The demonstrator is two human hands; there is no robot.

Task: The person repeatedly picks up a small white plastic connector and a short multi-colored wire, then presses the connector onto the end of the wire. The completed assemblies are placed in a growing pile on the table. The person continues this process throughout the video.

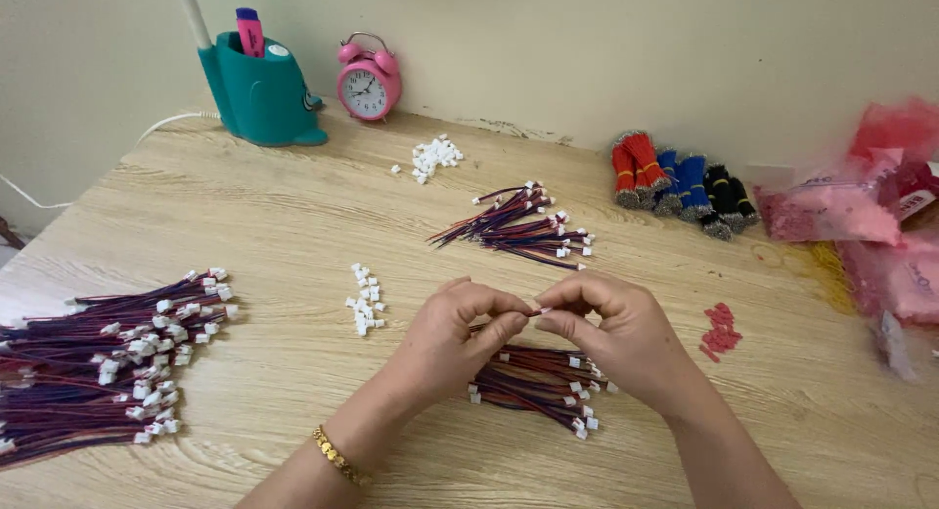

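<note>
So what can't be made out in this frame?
Head view only:
- Wire between left hand and right hand: mostly hidden by fingers; connector too small.
- Big wire pile: cut off by left edge.
- Pink bags: blurred, cut by right edge.
- Clock face: too small to read.

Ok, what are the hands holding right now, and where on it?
A thin red-and-blue wire lead, pinched between both hands. The left hand grips along the wire; the right hand pinches its end, where a small white bit shows at the fingers.
</note>
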